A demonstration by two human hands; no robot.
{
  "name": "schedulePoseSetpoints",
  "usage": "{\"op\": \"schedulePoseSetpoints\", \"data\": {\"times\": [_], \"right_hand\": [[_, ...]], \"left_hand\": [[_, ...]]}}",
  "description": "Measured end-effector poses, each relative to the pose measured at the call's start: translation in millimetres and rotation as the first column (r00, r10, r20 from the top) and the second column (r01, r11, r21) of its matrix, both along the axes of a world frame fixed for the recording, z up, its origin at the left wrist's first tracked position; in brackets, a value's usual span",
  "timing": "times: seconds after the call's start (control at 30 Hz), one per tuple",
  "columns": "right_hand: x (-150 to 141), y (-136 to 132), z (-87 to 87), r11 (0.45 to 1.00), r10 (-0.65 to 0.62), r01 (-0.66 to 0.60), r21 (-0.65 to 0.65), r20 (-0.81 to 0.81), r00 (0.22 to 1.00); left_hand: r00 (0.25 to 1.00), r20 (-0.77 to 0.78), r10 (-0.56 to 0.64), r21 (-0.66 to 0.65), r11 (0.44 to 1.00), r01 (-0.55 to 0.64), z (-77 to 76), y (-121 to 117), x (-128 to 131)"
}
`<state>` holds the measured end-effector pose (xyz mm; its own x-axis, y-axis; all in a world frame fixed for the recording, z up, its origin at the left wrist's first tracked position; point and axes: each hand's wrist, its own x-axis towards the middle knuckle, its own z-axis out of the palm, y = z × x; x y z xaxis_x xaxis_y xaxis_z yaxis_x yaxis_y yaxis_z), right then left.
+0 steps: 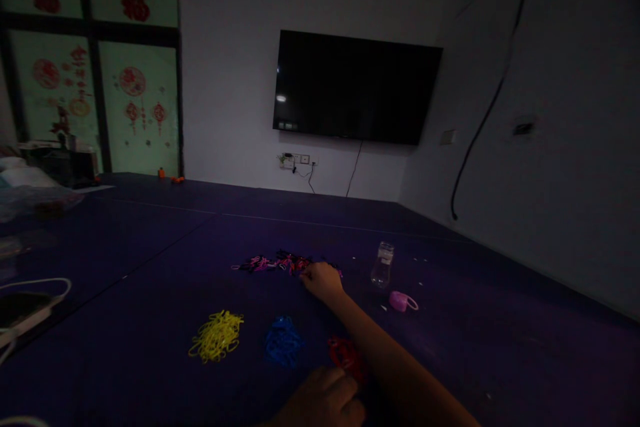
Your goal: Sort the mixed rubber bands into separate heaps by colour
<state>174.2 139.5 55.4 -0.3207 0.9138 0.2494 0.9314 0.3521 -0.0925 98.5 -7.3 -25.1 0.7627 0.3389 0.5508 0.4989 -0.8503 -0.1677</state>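
Note:
My right hand [324,280] reaches over a mixed pile of small rubber bands [257,263] in pink, black and red. Its fingers are pinched together at the pile, and what lies between them is hidden. At the bottom edge, my left hand [327,397] is curled beside a heap of red rubber bands [345,355]; whether it holds anything cannot be seen. A blue heap of rubber bands [283,341] lies left of the red one. Farther left is a yellow heap of rubber bands [217,335].
A clear plastic bottle [381,270] stands right of my right hand, with a pink cap with a loop [400,301] near it. White scraps dot the purple surface [480,333]. A white-edged object with a cable [30,313] and plastic bags [35,200] lie left.

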Motion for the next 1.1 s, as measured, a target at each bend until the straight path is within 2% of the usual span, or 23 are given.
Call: {"op": "schedulePoseSetpoints", "data": {"times": [0.1, 0.27, 0.37, 0.57, 0.77, 0.97, 1.1], "right_hand": [[3.7, 7.3, -2.7, 0.998, 0.012, -0.018, -0.061, -0.096, 0.995], [5.1, 13.7, -7.4, 0.995, -0.005, -0.018, -0.098, -0.231, 0.973], [5.5, 15.1, -7.4, 0.997, -0.014, -0.013, -0.081, -0.325, 0.945], [7.1, 16.1, -2.5, 1.0, 0.002, -0.016, -0.025, -0.477, 0.879], [15.4, 14.3, 0.7, 0.993, -0.118, 0.108, -0.048, -0.446, 0.887], [24.8, 19.2, 5.3, 0.993, -0.115, 0.094, -0.071, -0.413, 0.903], [28.1, 23.1, 6.9, 0.996, -0.09, 0.075, -0.053, -0.411, 0.907]], "left_hand": [[0.999, 0.023, 0.03, -0.002, 1.0, -0.029, -3.1, 1.0, 1.8], [1.0, 0.0, -0.004, 0.037, 0.999, 0.004, 2.7, -0.9, -0.2], [1.0, -0.015, 0.003, 0.038, 0.999, -0.003, 3.5, -0.8, -0.7], [0.999, 0.041, 0.019, 0.005, 1.0, -0.019, -5.1, 1.9, 2.3], [0.999, 0.045, 0.007, -0.012, 1.0, -0.006, -7.5, 3.4, 3.5], [0.995, 0.088, 0.053, -0.097, 0.994, -0.045, -6.6, 1.7, 2.2], [0.998, 0.064, 0.027, -0.065, 0.998, -0.023, -6.6, 1.2, 1.6]]}}
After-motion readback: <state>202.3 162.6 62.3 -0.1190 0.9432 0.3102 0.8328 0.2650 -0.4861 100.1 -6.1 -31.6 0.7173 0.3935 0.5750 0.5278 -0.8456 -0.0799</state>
